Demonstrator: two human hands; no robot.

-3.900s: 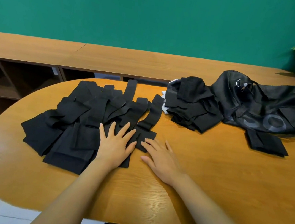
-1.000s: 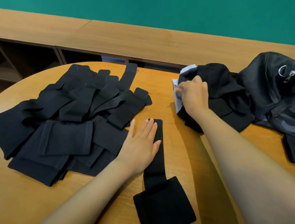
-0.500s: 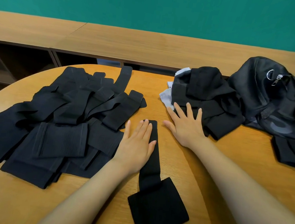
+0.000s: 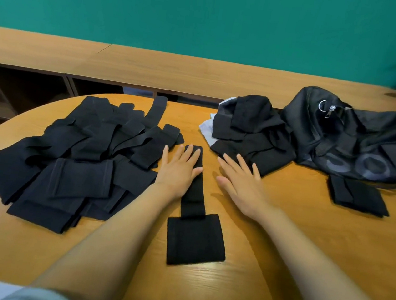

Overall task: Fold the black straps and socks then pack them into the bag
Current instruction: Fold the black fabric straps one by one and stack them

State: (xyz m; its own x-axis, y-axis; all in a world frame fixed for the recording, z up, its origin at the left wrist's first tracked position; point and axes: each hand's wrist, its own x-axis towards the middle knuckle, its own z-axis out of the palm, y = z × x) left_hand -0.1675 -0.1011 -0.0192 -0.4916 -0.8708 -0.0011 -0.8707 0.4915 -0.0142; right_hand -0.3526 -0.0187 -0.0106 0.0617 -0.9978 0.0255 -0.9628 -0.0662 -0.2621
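At worktop [image 4: 281, 235] centre lies one black strap [image 4: 196, 239], wide pad toward 6 o'clock, narrow band toward 12. The left grip [image 4: 179, 170] is released, straight fingers pressing flat on the band's far end. The right grip [image 4: 242, 182], also released, rests flat on bare wood at the strap's 3 o'clock. One heap of straps [image 4: 83, 160], too tangled to count, sits at 9 o'clock. One folded stack [image 4: 253, 134] lies at 1, one bag [image 4: 357, 144] at 2, and one folded piece [image 4: 358, 197] at the bag's 6.
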